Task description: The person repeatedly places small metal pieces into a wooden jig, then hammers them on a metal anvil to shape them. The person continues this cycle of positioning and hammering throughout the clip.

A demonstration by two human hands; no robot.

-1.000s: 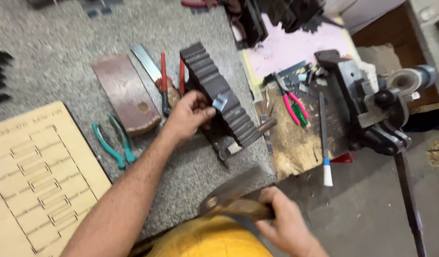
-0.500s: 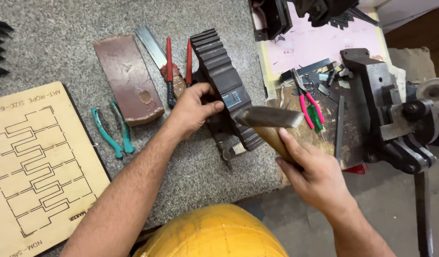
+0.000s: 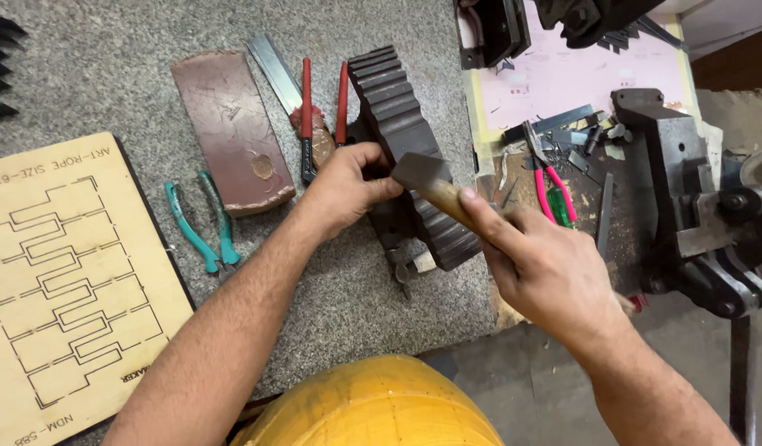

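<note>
Grey bench [image 3: 108, 74], hammer [image 3: 431, 186] over ridged block [image 3: 397, 116]

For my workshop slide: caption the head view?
Left hand steadies a ridged block while the right hand holds a hammer over it.

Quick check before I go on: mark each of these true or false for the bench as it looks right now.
1. The right hand holds a hammer by its wooden handle. True.
2. The left hand rests on the green-handled pliers. False: it is on the dark ridged block; the pliers lie apart, further left on the bench.
3. The hammer head is over the ridged block, close to the left hand's fingers. True.
4. The bench vise stands at the left edge of the bench. False: it is at the right.
5. The wooden template board with cut outlines lies left of the pliers. True.
</note>
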